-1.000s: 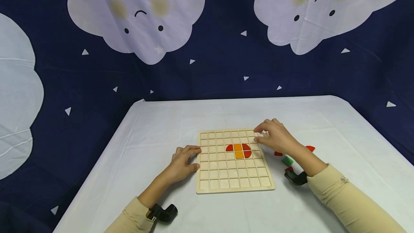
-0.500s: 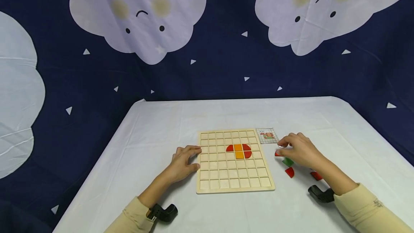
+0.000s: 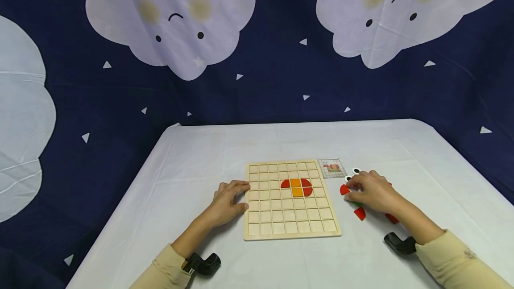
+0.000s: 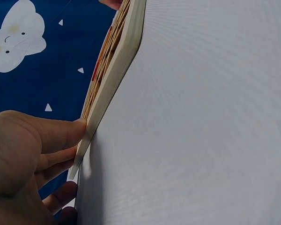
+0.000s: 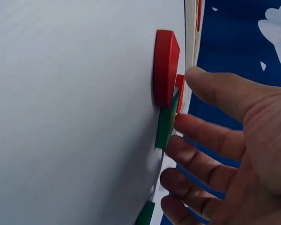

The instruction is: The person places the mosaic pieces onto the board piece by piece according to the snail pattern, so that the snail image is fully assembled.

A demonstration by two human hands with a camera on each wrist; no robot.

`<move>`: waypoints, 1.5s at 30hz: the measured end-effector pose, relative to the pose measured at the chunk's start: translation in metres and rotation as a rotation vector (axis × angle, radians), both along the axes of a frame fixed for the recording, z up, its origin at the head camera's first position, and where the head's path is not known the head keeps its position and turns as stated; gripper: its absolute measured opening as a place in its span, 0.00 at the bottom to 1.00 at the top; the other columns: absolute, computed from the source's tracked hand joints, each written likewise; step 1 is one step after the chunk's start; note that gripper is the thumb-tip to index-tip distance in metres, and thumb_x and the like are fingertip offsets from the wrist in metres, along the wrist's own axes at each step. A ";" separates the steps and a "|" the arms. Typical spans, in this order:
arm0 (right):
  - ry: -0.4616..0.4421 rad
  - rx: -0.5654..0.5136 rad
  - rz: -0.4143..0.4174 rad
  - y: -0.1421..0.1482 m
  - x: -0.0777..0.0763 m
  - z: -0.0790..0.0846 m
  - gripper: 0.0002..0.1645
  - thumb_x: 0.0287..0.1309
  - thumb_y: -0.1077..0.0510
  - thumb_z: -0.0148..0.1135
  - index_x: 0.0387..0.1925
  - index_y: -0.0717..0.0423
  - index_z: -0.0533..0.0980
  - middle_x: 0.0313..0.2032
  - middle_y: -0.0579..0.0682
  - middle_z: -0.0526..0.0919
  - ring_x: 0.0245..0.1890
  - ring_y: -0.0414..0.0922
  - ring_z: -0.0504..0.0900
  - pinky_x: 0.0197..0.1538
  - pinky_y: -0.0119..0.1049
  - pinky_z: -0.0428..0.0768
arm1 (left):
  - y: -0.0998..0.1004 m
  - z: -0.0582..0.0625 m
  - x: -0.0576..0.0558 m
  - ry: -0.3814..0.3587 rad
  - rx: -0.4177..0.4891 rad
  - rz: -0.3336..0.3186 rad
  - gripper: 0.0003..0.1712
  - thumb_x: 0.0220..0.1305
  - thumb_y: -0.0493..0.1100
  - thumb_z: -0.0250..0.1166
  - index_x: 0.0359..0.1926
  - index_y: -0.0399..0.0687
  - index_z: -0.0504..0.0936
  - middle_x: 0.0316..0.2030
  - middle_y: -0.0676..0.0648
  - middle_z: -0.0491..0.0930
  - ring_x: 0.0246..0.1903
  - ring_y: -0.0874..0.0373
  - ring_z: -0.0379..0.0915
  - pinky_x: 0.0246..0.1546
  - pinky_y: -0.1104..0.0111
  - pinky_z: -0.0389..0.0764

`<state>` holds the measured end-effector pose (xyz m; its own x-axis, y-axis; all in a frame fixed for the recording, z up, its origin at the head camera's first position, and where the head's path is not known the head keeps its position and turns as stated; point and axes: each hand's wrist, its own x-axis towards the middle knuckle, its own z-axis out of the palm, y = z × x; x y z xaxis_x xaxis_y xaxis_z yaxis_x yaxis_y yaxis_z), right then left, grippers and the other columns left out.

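My left hand [image 3: 229, 202] rests at the left edge of a wooden grid board [image 3: 277, 215], its thumb and fingers touching the rim. On the board lie two orange squares [image 3: 296, 187] and several red quarter-circle pieces [image 3: 307, 186]. My right hand [image 3: 371, 191] is right of the board, thumb and index finger pinching a red puzzle piece [image 3: 344, 189]. That red piece [image 5: 180, 91] shows between thumb and index finger in the right wrist view. A green piece [image 5: 166, 126] lies beneath the fingers, mostly hidden from the head view.
A gridded picture card [image 3: 332, 168] lies beside the board's upper right corner. Two white eye pieces [image 3: 356, 171] sit nearby. Other red pieces [image 3: 360, 213] lie around the right hand on the white tablecloth [image 3: 209, 155]. A cloud-patterned curtain [image 3: 277, 101] hangs behind.
My right hand has moved from the card to the loose pieces, then slightly onward over the green one. The card and eye pieces came into view. The left hand and board stay put.
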<state>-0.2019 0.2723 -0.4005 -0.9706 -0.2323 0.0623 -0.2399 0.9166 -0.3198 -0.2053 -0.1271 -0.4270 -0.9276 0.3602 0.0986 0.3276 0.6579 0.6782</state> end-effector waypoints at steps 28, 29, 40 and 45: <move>0.063 -0.024 0.086 -0.016 -0.005 0.003 0.13 0.46 0.53 0.70 0.36 0.50 0.82 0.35 0.44 0.80 0.37 0.44 0.69 0.44 0.42 0.64 | -0.001 0.000 -0.001 0.004 0.009 -0.003 0.27 0.55 0.38 0.67 0.58 0.43 0.75 0.61 0.51 0.71 0.51 0.55 0.58 0.50 0.58 0.57; 0.072 -0.030 0.099 -0.019 -0.005 0.005 0.13 0.46 0.53 0.70 0.36 0.50 0.82 0.35 0.44 0.80 0.37 0.44 0.69 0.44 0.43 0.65 | -0.001 -0.001 -0.001 0.005 0.010 -0.002 0.27 0.55 0.38 0.67 0.58 0.43 0.75 0.61 0.51 0.71 0.50 0.55 0.58 0.50 0.58 0.57; 0.138 -0.086 0.215 -0.071 -0.016 0.018 0.12 0.47 0.54 0.69 0.37 0.51 0.83 0.35 0.44 0.81 0.38 0.44 0.70 0.45 0.43 0.66 | 0.000 -0.001 0.000 0.007 0.013 -0.005 0.27 0.55 0.38 0.67 0.58 0.43 0.75 0.61 0.50 0.71 0.50 0.55 0.58 0.49 0.58 0.57; 0.136 -0.088 0.241 -0.095 -0.022 0.018 0.10 0.46 0.52 0.70 0.34 0.47 0.83 0.35 0.43 0.81 0.37 0.43 0.70 0.38 0.38 0.65 | 0.000 -0.001 0.000 0.006 0.018 -0.007 0.27 0.55 0.38 0.67 0.58 0.43 0.75 0.61 0.50 0.71 0.50 0.55 0.58 0.49 0.58 0.57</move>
